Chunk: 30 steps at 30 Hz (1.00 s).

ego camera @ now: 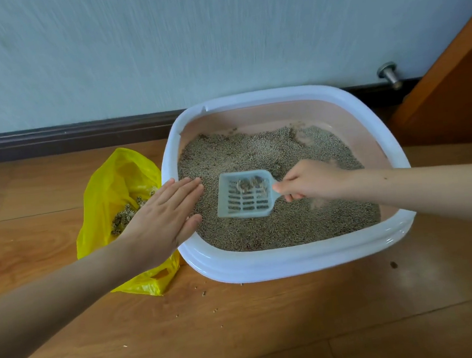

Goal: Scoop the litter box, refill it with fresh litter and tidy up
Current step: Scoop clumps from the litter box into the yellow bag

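Your right hand (307, 179) grips the handle of the pale blue slotted plastic scoop (245, 194), holding clumps above the grey litter in the white-rimmed pink litter box (296, 255). Your left hand (164, 219), fingers flat and straight, rests over the box's left rim, just beside the scoop, with the yellow plastic bag (112, 187) of clumps on the floor beneath it

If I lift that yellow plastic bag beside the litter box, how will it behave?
The yellow bag is thin, crumpled film, so it is likely floppy. The scooped clumps inside would probably make it sag. Its mouth lies open, so tilting it may spill.
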Tool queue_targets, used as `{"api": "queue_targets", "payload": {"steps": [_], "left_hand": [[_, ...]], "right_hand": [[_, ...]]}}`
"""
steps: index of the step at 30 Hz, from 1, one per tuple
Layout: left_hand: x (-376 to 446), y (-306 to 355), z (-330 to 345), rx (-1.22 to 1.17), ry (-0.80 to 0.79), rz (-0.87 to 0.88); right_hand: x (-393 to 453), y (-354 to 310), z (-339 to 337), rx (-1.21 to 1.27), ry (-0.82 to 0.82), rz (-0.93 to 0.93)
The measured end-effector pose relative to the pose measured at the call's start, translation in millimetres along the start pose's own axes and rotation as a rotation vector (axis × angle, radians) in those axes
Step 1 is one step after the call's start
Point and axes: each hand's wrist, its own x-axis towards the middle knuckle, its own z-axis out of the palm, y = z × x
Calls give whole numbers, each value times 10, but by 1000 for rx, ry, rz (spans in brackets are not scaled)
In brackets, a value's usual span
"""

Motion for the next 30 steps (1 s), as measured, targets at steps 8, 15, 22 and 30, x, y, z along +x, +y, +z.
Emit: {"api": "queue_targets", "payload": {"steps": [8,15,22,30], "left_hand": [[8,9,-18,6,21,3],[5,7,-17,-1,24,4],[5,11,-18,13,19,4],[-3,17,-48,-6,37,31]], "right_hand": [[52,39,-76,79,86,53],[0,60,33,-49,-2,63],[-29,-48,4,-80,-73,10],[105,-65,-90,-61,18,-16]]}}
